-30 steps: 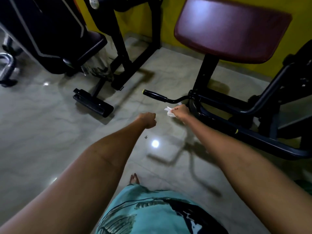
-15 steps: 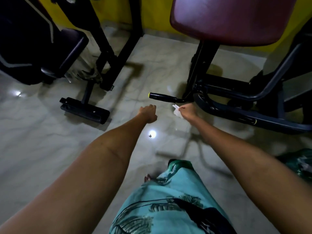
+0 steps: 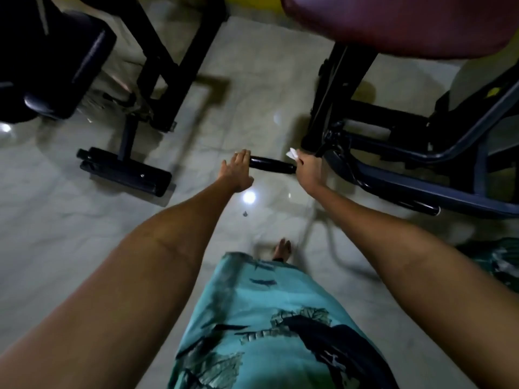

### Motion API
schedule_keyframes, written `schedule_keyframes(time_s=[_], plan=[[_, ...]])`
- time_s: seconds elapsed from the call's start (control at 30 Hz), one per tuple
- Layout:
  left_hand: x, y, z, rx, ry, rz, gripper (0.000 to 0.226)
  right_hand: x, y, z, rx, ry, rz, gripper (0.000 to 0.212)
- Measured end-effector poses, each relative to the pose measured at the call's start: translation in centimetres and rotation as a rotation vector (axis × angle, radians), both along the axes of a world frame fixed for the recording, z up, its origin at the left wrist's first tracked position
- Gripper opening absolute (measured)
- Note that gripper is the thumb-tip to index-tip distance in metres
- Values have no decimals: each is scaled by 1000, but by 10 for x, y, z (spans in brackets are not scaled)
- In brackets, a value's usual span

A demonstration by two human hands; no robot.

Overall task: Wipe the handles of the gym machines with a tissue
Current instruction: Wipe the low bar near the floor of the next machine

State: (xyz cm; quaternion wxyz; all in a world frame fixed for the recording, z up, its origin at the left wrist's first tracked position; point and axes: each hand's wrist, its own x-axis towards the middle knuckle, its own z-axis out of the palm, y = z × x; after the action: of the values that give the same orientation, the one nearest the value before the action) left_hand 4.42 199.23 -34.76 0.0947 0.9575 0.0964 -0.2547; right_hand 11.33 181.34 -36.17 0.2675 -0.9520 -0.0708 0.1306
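A black handle [image 3: 271, 165] sticks out to the left from the frame of a gym machine [image 3: 398, 153], low above the floor. My left hand [image 3: 236, 171] lies with spread fingers over the handle's free end. My right hand [image 3: 308, 171] sits at the handle's inner end, pinching a white tissue [image 3: 292, 153] whose corner pokes out above my fingers. The tissue touches the handle where it joins the frame.
A maroon padded seat [image 3: 398, 21] hangs over the machine. A black bench [image 3: 53, 66] with a floor foot [image 3: 123, 171] stands at the left. Glossy tiled floor [image 3: 56, 234] lies between. My foot [image 3: 282, 249] and teal garment [image 3: 261, 327] are below.
My left hand has opened from a fist and reached forward onto the handle's end. My right hand with the tissue stays at the inner end. The view has moved closer.
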Motion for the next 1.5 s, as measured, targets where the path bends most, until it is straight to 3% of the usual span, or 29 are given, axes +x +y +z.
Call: schedule_keyframes(time_s=[0.13,0.3,0.43,0.57,0.7,0.83,0.97,1.07,1.27,1.4,1.5], plan=[[-1,6,-12,-53,9,0,78,-13,0,-26,-48,-12,257,38],[1,18,-24,-101,-68,-32,75,-12,17,-43,-153,27,147,38],[8,21,-33,-87,-85,-51,77,-16,35,-39,-125,116,193,50],[9,26,-42,-126,-98,-75,76,-37,21,-45,-210,60,214,63],[7,33,-49,-119,-85,-144,84,-35,41,-41,-168,36,62,62],[3,34,-52,-166,-52,-148,90,-52,46,-41,-159,4,163,61],[3,35,-53,-173,-43,-161,89,-59,41,-45,-175,-27,111,59],[4,35,-56,-169,-75,-169,84,-49,58,-45,-124,-36,46,58],[19,41,-62,-252,-256,-198,52,-56,48,-53,-19,-38,116,53],[14,42,-72,-255,-213,-213,63,-40,56,-50,-43,-27,42,53],[15,39,-71,-269,-170,-162,63,-48,55,-51,-27,-61,156,58]])
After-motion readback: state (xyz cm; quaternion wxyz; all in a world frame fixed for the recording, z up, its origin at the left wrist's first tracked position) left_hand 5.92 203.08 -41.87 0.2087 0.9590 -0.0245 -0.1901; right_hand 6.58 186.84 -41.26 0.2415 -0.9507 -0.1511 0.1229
